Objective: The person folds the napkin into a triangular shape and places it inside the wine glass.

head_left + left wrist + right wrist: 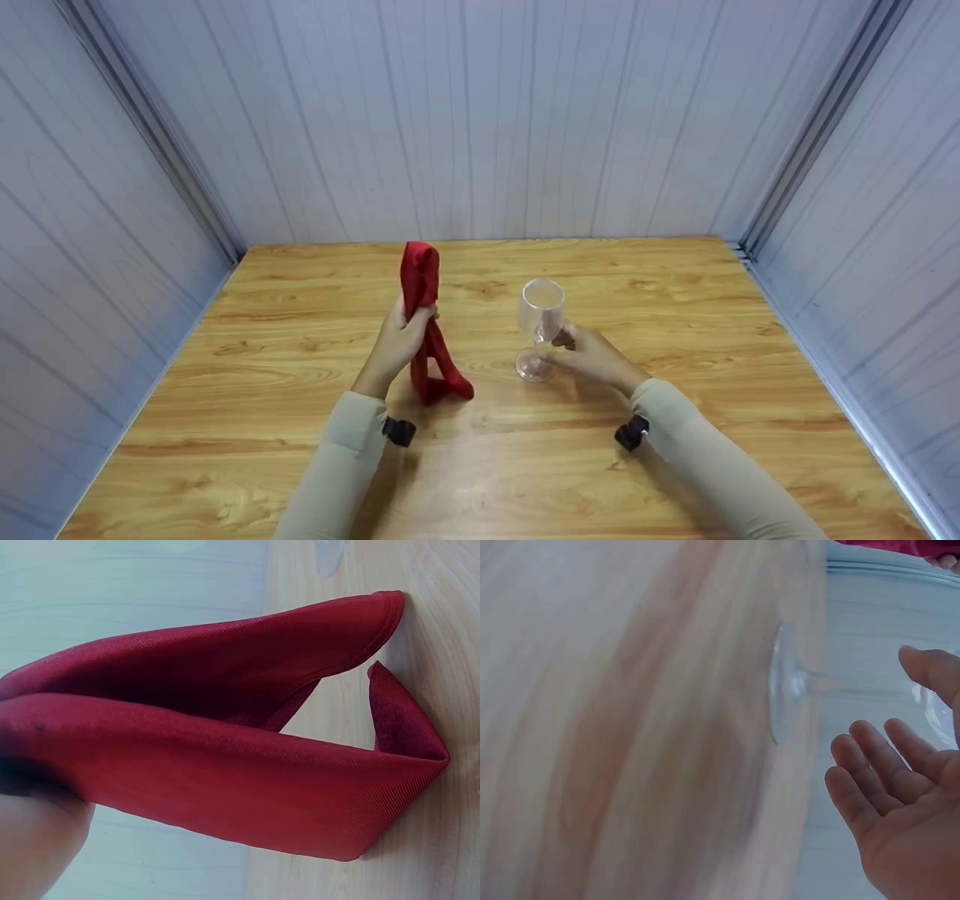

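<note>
Your left hand (401, 341) grips the red napkin (426, 322) round its middle, fingers curled tight on the cloth, holding it upright w/ the folded top above your fist and the two lower ends splayed onto the wooden table (675, 315). In the left wrist view the napkin (247, 757) fills the frame, folded over on itself, one pointed end touching the tabletop.

Your right hand (596, 356) sits just beside the wine glass (538, 330), which stands upright on its foot near table centre, just right of the napkin. Fingers (874, 765) are spread & relaxed, palm open toward the stem (right wrist view shows a gap btwn fingertips and glass (787, 686)), so no grip there; from the head view, contact can't be told.
</note>
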### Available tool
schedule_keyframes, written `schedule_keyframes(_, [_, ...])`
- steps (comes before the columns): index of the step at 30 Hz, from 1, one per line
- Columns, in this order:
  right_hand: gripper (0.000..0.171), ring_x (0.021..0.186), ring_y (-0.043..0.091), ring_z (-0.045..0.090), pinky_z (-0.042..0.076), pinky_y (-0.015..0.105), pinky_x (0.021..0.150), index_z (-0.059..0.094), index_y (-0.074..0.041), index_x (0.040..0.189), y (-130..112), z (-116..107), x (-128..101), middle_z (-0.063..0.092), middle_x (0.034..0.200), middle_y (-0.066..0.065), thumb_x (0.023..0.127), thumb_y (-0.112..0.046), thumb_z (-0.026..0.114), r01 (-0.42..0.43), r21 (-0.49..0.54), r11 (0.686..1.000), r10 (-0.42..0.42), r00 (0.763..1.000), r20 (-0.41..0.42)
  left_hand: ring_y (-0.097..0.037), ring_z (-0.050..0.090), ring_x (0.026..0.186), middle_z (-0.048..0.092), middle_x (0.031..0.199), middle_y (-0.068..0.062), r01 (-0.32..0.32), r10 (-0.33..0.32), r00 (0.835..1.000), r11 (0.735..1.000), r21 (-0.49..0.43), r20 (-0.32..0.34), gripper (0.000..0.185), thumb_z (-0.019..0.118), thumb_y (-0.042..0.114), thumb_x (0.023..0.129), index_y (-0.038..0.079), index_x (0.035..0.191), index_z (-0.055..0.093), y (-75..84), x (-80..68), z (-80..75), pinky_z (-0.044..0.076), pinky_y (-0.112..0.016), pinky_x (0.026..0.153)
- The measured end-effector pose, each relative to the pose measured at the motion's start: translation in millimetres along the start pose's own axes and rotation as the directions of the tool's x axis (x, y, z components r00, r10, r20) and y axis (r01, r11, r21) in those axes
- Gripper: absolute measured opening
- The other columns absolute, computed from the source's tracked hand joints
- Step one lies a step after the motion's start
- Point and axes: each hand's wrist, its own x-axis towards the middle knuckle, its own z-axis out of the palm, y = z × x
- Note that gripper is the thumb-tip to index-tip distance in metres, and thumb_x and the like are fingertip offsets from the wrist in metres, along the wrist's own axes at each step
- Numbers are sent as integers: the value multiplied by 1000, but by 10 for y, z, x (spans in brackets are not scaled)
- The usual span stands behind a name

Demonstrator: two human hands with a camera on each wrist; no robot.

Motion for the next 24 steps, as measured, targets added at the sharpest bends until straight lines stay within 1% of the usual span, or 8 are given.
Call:
schedule_keyframes(3, [47, 118, 34, 58, 42, 52, 103, 59, -2, 127, -45, -108, -9, 65, 122, 13, 90, -25, 76, 25, -31, 999, -25, 1000, -5, -32, 59, 100, 62, 102, -16, 0, 0, 1000, 1000, 7, 0, 27, 52, 15, 101, 3, 125, 53, 1, -3, 4, 50, -39, 77])
schedule_keyframes(5, [50, 120, 34, 57, 40, 52, 105, 58, -4, 130, -86, -185, -11, 64, 125, 11, 89, -26, 77, 35, -55, 998, -36, 999, -15, -31, 59, 100, 63, 101, -16, -8, 8, 1000, 1000, 5, 2, 26, 53, 15, 101, 3, 124, 53, -1, 0, 8, 50, -38, 78])
schedule_keyframes(8, [56, 123, 35, 55, 39, 51, 107, 56, -4, 135, -155, -298, -25, 62, 130, 10, 90, -28, 78, 57, -86, 995, -60, 998, -27, -31, 59, 98, 63, 100, -15, -20, 20, 1000, 1000, 2, 2, 26, 53, 14, 101, 3, 124, 53, 1, 4, 17, 50, -38, 78])
schedule_keyframes(13, [65, 126, 33, 53, 38, 50, 108, 51, -5, 142, -258, -447, -66, 58, 137, 11, 90, -35, 77, 86, -134, 987, -92, 995, -39, -29, 60, 100, 62, 105, -18, -37, 37, 999, 999, 5, 7, 30, 52, 13, 102, 2, 129, 52, 2, 23, 22, 50, -39, 82])
schedule_keyframes(17, [64, 125, 29, 54, 39, 48, 107, 52, -7, 142, -319, -525, -94, 59, 135, 10, 91, -38, 74, 128, -162, 978, -142, 986, -82, -29, 60, 102, 60, 110, -18, -28, 28, 999, 999, 15, 28, 33, 53, 16, 102, 4, 132, 51, 18, 27, 20, 50, -41, 84])
schedule_keyframes(20, [58, 122, 25, 56, 42, 44, 105, 56, -8, 139, -362, -579, -96, 62, 131, 7, 92, -37, 73, 187, -180, 966, -215, 966, -147, -27, 58, 99, 59, 109, -16, -53, 52, 997, 998, 20, 58, 33, 53, 15, 101, 5, 133, 50, 40, 32, 29, 49, -41, 82])
schedule_keyframes(22, [53, 119, 23, 57, 43, 43, 103, 58, -7, 136, -402, -606, -83, 63, 128, 6, 93, -34, 73, 241, -198, 950, -278, 942, -186, -27, 57, 96, 58, 106, -15, -80, 78, 994, 997, 23, 74, 33, 52, 13, 101, 5, 133, 50, 58, 39, 35, 49, -40, 79])
schedule_keyframes(24, [49, 117, 22, 58, 44, 42, 102, 60, -6, 133, -446, -623, -58, 64, 126, 6, 93, -30, 74, 300, -227, 927, -348, 913, -212, -27, 56, 93, 58, 103, -13, -105, 102, 991, 994, 26, 90, 32, 52, 11, 101, 5, 133, 50, 74, 49, 38, 48, -40, 76])
